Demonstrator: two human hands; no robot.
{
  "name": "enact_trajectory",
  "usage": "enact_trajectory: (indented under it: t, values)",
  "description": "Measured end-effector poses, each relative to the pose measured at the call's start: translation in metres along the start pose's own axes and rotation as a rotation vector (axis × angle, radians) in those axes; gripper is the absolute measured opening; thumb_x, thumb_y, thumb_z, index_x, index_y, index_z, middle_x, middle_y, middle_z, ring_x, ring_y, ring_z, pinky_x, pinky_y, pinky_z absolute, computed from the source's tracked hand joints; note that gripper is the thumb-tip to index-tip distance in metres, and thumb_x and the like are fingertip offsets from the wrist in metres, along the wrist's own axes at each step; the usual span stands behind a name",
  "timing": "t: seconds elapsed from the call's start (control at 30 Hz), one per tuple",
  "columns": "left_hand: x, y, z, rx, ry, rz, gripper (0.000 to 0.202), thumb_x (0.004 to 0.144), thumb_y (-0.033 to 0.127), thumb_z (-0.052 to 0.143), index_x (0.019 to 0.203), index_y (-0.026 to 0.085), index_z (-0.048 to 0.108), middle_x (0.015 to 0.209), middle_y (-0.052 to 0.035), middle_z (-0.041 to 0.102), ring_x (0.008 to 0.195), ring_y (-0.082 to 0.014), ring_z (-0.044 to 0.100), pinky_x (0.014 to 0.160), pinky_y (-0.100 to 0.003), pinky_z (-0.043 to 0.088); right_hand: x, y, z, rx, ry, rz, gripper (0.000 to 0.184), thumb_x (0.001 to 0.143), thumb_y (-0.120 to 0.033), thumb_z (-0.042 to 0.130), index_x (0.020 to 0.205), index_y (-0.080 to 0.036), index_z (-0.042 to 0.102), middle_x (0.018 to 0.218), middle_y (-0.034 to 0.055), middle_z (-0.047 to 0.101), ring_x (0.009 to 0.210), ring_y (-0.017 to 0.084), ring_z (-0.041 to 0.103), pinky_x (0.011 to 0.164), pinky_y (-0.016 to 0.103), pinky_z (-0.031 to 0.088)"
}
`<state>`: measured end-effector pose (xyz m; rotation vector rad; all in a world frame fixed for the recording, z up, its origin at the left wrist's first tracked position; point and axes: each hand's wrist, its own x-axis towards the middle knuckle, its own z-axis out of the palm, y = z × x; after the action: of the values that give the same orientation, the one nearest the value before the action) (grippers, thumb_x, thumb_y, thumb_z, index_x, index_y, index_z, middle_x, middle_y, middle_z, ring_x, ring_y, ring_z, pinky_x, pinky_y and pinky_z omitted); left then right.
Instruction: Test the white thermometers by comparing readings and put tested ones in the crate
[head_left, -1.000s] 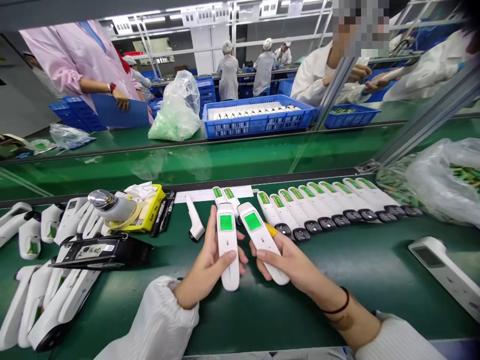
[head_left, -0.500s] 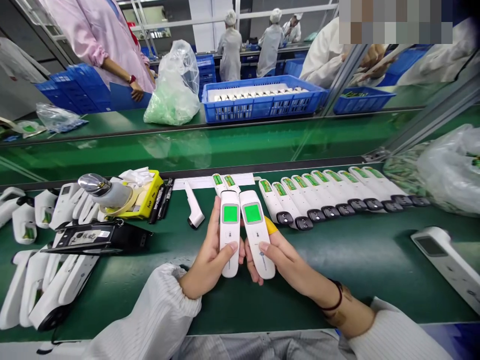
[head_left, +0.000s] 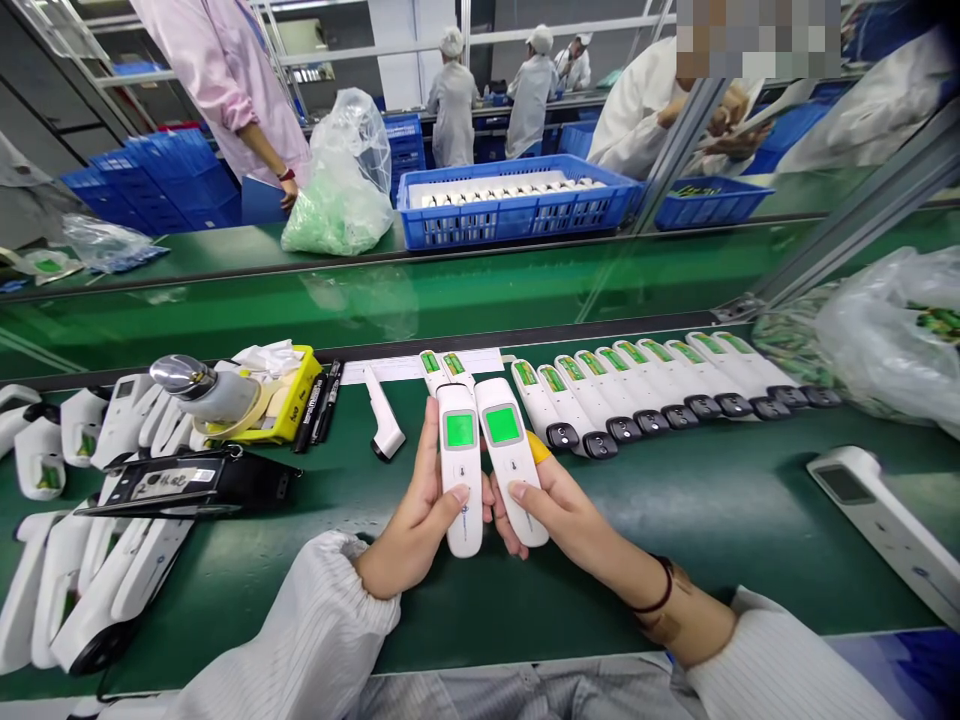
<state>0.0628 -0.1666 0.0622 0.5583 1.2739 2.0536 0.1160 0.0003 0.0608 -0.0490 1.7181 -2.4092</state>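
Note:
My left hand [head_left: 416,520] is closed around a white infrared thermometer [head_left: 463,520], its thumb resting on the handle below a green-lit screen. A second white infrared thermometer [head_left: 504,470], its screen also green, sits in my right hand [head_left: 559,500], which has a yellow cover on one finger. The two thermometers are side by side, tops nearly touching. Just behind them lie two more white thermometers [head_left: 442,368] with green boards showing. To the right runs a slanted row of white thermometers [head_left: 611,385] with black heads and exposed green boards.
At left are piled thermometers [head_left: 142,580], a black device [head_left: 195,480], a pump bottle [head_left: 206,390], a yellow tray [head_left: 300,395] and black markers [head_left: 321,405]. A single thermometer [head_left: 386,415] lies left of centre, another [head_left: 889,520] far right. Beyond the ledge stands a blue basket [head_left: 517,213]; co-workers stand behind.
The whole view has shifted slightly left. Both hands keep hold of the thermometers, with little movement. A co-worker's arm in pink has moved near the plastic bag.

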Motion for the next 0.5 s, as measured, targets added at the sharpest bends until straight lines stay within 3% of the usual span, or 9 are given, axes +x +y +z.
enact_trajectory:
  t: [0.1, 0.2, 0.33, 0.5]
  values:
    - [0.001, -0.001, -0.002, 0.027, 0.022, -0.007, 0.078, 0.093, 0.028, 0.048, 0.146, 0.041, -0.007, 0.123, -0.0046, 0.055, 0.083, -0.0135, 0.056, 0.085, -0.032, 0.048, 0.000, 0.000, 0.001, 0.011, 0.012, 0.012, 0.034, 0.090, -0.043, 0.054, 0.111, -0.021, 0.038, 0.073, -0.0028, 0.057, 0.045, 0.009, 0.054, 0.039, 0.020, 0.043]
    - [0.004, -0.003, -0.005, 0.092, 0.128, 0.036, 0.077, 0.092, 0.031, 0.051, 0.147, 0.040, -0.001, 0.137, -0.0060, 0.046, 0.094, -0.0178, 0.058, 0.089, -0.035, 0.048, 0.001, 0.000, 0.002, 0.028, -0.009, 0.022, 0.032, 0.088, -0.043, 0.057, 0.104, -0.019, 0.045, 0.074, -0.0020, 0.055, 0.051, 0.008, 0.053, 0.046, 0.020, 0.045]
    - [0.006, -0.002, -0.004, 0.175, 0.286, 0.172, 0.083, 0.087, 0.028, 0.059, 0.147, 0.041, 0.002, 0.142, -0.0024, 0.042, 0.117, -0.0214, 0.052, 0.099, -0.034, 0.044, 0.003, 0.003, 0.005, -0.088, -0.023, 0.066, 0.036, 0.088, -0.050, 0.055, 0.091, -0.014, 0.054, 0.071, 0.0012, 0.058, 0.050, 0.007, 0.051, 0.048, 0.021, 0.043]
    - [0.005, 0.000, 0.006, 0.147, 0.281, 0.139, 0.105, 0.079, 0.025, 0.070, 0.145, 0.040, -0.011, 0.144, -0.0087, 0.041, 0.117, -0.0273, 0.055, 0.096, -0.043, 0.050, 0.001, 0.011, 0.008, -0.329, 0.081, 0.169, 0.049, 0.083, -0.061, 0.053, 0.090, -0.013, 0.058, 0.057, -0.0010, 0.056, 0.041, 0.009, 0.046, 0.036, 0.019, 0.031]
